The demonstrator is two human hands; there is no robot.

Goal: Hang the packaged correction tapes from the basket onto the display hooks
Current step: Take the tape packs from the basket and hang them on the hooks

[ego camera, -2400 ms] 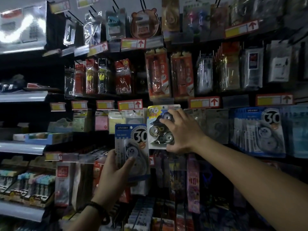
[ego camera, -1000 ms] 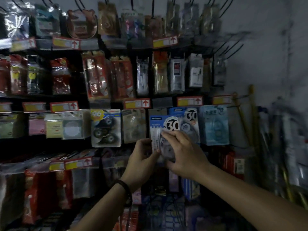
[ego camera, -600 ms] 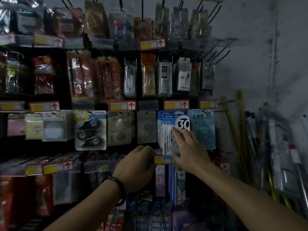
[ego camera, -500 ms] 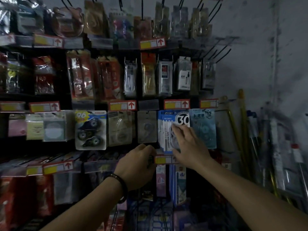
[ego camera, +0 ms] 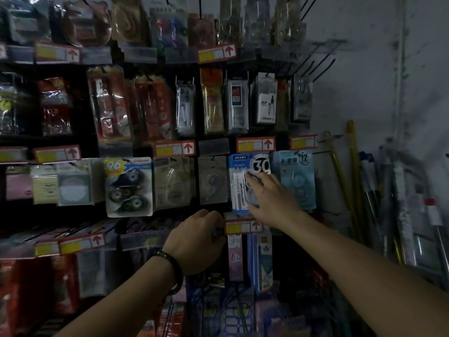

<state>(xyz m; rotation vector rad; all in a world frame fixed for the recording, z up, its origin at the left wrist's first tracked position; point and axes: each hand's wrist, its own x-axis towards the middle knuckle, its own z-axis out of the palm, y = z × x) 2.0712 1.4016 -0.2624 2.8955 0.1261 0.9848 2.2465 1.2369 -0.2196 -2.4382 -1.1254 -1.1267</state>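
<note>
Dim shop interior under weak, bluish light. A dark display rack fills the left and centre, hung with tiers of packaged stationery whose clear wrappers catch faint glints. Each tier is edged with red and yellow price labels marked with upward arrows. To the right stands a bare grey wall, scuffed and stained, with a thin vertical line of pipe or trim running down it. Long yellow poles and plastic-wrapped sticks lean against this wall just beside the rack's right end
</note>
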